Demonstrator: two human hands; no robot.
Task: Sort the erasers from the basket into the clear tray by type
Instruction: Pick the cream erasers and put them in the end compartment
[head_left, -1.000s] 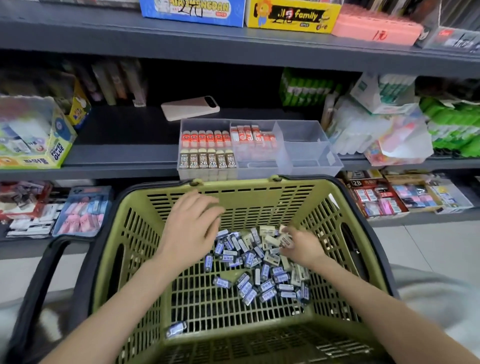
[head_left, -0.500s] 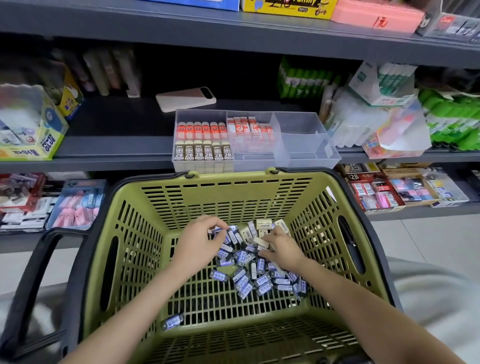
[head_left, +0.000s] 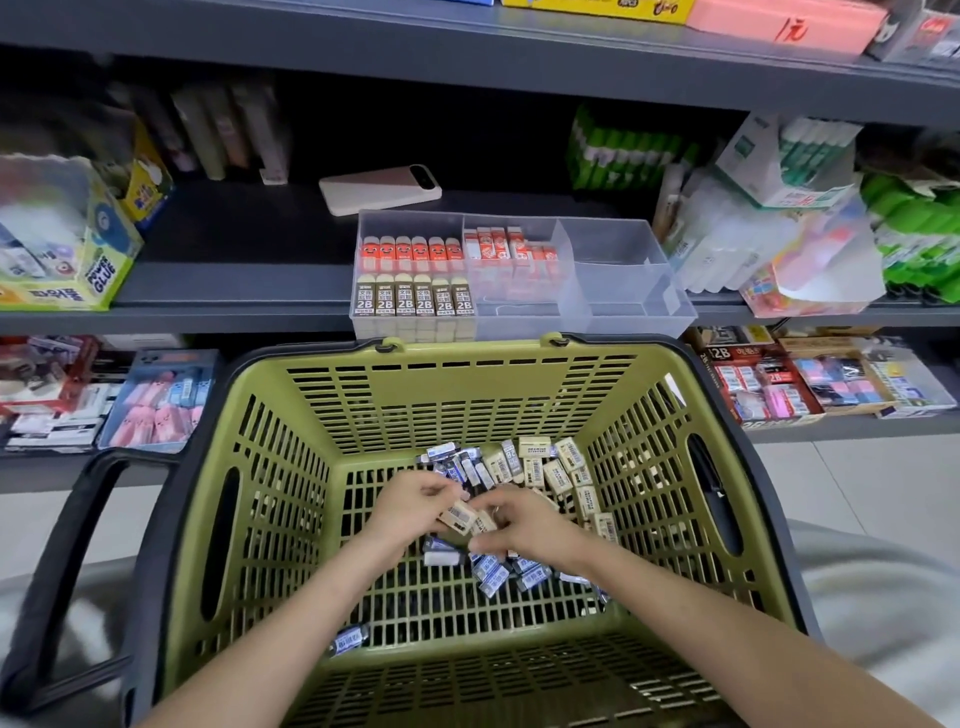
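Converged since earlier, my left hand (head_left: 415, 512) and right hand (head_left: 527, 525) pinch beige erasers (head_left: 458, 514). Clear tray (head_left: 623, 291): left compartments filled, right empty. Basket (head_left: 467, 364) pile remains.

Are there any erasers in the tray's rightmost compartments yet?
No, the right compartments of the tray show only bare plastic; erasers sit in the left and middle ones.

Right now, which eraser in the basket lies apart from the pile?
The blue-sleeved eraser alone on the basket floor, near-left; all others lie bunched farther back.
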